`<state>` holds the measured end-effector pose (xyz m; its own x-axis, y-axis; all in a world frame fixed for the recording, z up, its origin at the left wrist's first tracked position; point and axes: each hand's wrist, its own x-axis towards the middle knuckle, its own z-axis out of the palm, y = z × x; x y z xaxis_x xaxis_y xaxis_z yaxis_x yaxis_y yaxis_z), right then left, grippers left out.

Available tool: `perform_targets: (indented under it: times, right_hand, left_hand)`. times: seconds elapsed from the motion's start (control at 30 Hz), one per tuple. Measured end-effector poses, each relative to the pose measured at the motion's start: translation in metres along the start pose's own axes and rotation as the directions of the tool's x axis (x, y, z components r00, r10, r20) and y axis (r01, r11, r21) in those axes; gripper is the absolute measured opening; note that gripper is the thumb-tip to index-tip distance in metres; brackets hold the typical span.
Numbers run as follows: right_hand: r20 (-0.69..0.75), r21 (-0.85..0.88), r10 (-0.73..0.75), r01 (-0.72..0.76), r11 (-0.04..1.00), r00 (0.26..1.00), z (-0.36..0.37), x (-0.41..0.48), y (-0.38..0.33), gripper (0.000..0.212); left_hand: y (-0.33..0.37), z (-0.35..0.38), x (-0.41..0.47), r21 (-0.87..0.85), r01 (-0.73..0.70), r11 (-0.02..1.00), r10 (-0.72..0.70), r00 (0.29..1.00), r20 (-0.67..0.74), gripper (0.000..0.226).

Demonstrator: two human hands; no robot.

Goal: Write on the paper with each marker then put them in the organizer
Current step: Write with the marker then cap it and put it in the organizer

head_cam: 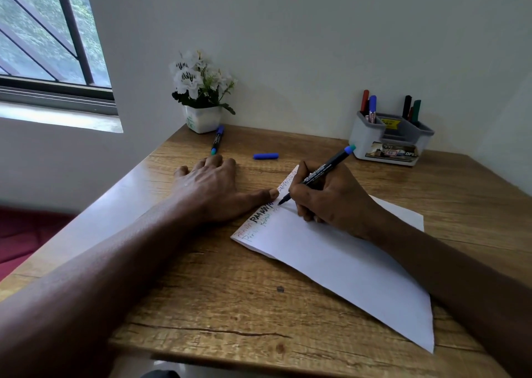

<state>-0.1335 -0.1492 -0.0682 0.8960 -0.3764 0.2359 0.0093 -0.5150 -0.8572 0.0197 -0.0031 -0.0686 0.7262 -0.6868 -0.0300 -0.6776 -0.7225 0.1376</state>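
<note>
A white paper (pixel 331 259) lies slanted on the wooden desk, with several lines of coloured writing near its far left edge. My right hand (pixel 331 196) grips an uncapped blue marker (pixel 324 170), tip touching the paper beside the writing. My left hand (pixel 213 187) rests flat on the desk, thumb pressing the paper's edge. The marker's blue cap (pixel 265 156) lies loose on the desk beyond my hands. Another capped blue marker (pixel 217 140) lies near the flower pot. A grey organizer (pixel 390 140) at the back right holds several markers upright.
A white pot of white flowers (pixel 201 95) stands at the desk's back left corner against the wall. A window is at the upper left. The desk's left edge runs diagonally beside my left forearm.
</note>
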Motion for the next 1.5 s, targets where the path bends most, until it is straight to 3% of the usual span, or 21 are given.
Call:
perform_targets:
  times: [0.5,1.5]
  right_hand:
    - [-0.050,0.003,0.026,-0.026,1.000,0.998,0.0012,0.0005,-0.0016,0.016]
    - [-0.122,0.001,0.053,-0.053,0.999,0.991,0.0034,0.0016,-0.0001,0.015]
  left_hand:
    - [0.0005,0.0004,-0.0015,0.000,-0.005,1.000,0.005,1.000,-0.019,0.115]
    - [0.0006,-0.0002,-0.0002,-0.016,0.003,1.000,-0.003,1.000,0.003,0.117]
